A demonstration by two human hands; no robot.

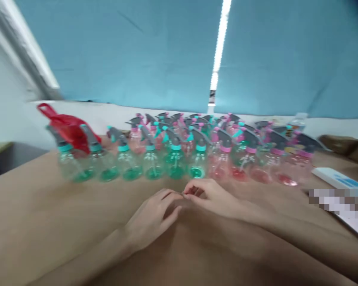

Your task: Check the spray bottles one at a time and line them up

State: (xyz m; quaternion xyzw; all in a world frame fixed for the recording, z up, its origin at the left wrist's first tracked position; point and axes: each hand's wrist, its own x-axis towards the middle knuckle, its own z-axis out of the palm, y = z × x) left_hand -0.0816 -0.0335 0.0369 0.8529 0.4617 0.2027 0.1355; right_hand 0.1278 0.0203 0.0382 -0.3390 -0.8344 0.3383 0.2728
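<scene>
My left hand rests low over the brown table, its fingers stretched toward the right and the thumb apart from them. Its fingertips meet those of my right hand. The right fingers are curled, with thumb and forefinger drawn together at the left fingertips; anything between them is too small or blurred to make out. Just beyond both hands stands a row of clear spray bottles. A green-tinted spray bottle with a turquoise collar and grey trigger head is close by, as is a pink-tinted spray bottle with a pink collar.
Several more spray bottles crowd behind the front row. A red plastic bag sits at the left end. On the right lie a white and blue box and a pixelated flat item. Behind the table rises a blue-panelled wall.
</scene>
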